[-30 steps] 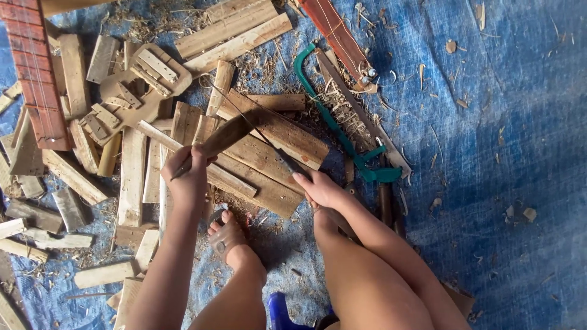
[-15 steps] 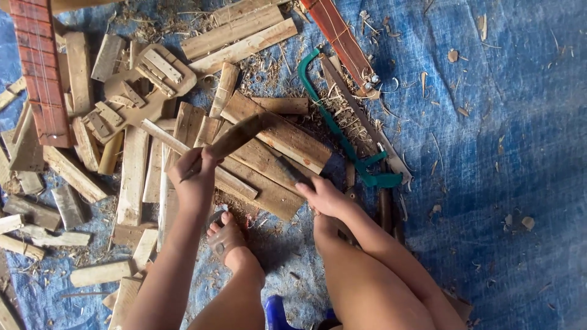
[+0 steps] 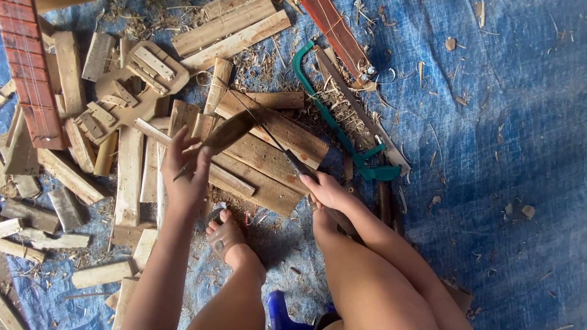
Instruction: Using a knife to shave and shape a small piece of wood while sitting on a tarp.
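The thin dark strip of wood [image 3: 227, 132] is tilted above the pile of wood pieces, its lower end pinched in the fingers of the left hand [image 3: 185, 173], which is closed around it. Across it lies the long blade of a knife [image 3: 264, 129], whose handle is gripped in the clenched right hand [image 3: 324, 190], just above the knee. Under both lie flat wooden planks [image 3: 269, 146] on a blue tarp [image 3: 501, 153]. A bare foot [image 3: 225, 234] rests on the tarp below the left hand. To the right of the planks lies a green-framed saw [image 3: 342, 131]. A red fretted neck piece [image 3: 27, 73] lies at the far left among short wood offcuts [image 3: 128, 174] and shavings. No container is in view.
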